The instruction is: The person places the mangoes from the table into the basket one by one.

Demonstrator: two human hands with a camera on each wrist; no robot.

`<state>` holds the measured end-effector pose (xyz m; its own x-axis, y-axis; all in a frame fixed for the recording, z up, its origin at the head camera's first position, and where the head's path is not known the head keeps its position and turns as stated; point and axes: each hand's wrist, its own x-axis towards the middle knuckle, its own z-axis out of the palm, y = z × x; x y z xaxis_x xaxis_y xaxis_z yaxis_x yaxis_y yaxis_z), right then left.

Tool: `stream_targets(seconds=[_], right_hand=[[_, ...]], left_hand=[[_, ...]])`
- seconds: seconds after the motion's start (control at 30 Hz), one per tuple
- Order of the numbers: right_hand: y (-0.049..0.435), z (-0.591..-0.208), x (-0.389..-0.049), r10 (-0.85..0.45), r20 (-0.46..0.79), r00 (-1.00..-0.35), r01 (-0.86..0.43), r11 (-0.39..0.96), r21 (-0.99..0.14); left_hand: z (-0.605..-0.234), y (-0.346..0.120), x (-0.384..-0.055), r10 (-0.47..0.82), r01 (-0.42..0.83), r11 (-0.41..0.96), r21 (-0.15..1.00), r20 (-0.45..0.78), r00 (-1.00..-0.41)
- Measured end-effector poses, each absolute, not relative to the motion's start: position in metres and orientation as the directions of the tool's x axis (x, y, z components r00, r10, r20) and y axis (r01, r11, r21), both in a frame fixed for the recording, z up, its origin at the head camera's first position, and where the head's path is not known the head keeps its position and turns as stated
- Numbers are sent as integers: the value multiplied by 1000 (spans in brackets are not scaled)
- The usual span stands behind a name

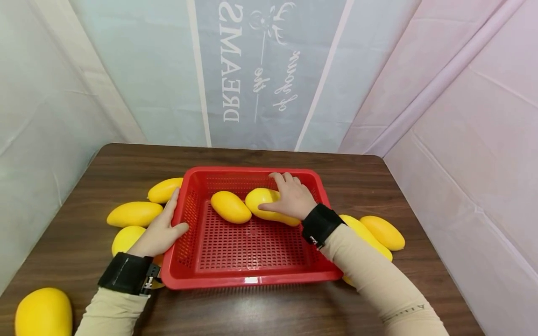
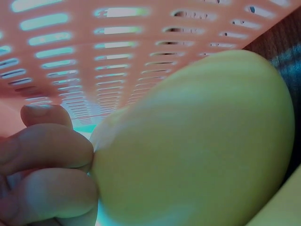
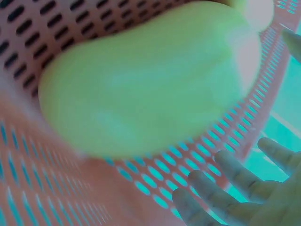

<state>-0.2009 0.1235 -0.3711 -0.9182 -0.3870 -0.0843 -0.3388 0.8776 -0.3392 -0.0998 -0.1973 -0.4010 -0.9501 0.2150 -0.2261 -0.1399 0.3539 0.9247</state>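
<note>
A red plastic basket (image 1: 252,247) with slotted walls stands on the table, holding two yellow mangoes. My left hand (image 1: 159,235) grips its left wall, thumb over the rim and fingers outside. Beside those fingers in the left wrist view is a large mango (image 2: 197,136), outside the basket. My right hand (image 1: 292,196) is inside the basket, above the longer mango (image 1: 258,200), fingers spread. In the right wrist view those fingers (image 3: 211,188) show apart from the long mango (image 3: 150,84). The shorter mango (image 1: 231,207) lies to its left.
Several mangoes lie left of the basket, among them a long one (image 1: 134,213). Others, including an orange-yellow one (image 1: 382,232), lie to the right, partly behind my right forearm. A big mango (image 1: 44,312) sits at the near left. A printed curtain (image 1: 269,93) hangs behind the table.
</note>
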Motion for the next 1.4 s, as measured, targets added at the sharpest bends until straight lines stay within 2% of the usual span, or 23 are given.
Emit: stream_targets(seconds=[0.27,0.5,0.67,1.4], right_hand=[[159,-333,-191,-372,-43,-927,-331,868,-371],[191,-320,-185,-343,-54,-938,-295,868,-398],[210,-320,-181,-312,-83,-947,-252,875,-414],[331,-357,-167,-147,-179,-973,-89,951,-297]], left_hand=[[-400,-196,-99,218,-137,355,925,-224,-950],[-400,-198,-99,217,-133,363,922,-222,-950],[-401,-199,-99,214,-137,372,918,-228,-950],[-401,-200,-102,241,-114,360,926,-210,-948]])
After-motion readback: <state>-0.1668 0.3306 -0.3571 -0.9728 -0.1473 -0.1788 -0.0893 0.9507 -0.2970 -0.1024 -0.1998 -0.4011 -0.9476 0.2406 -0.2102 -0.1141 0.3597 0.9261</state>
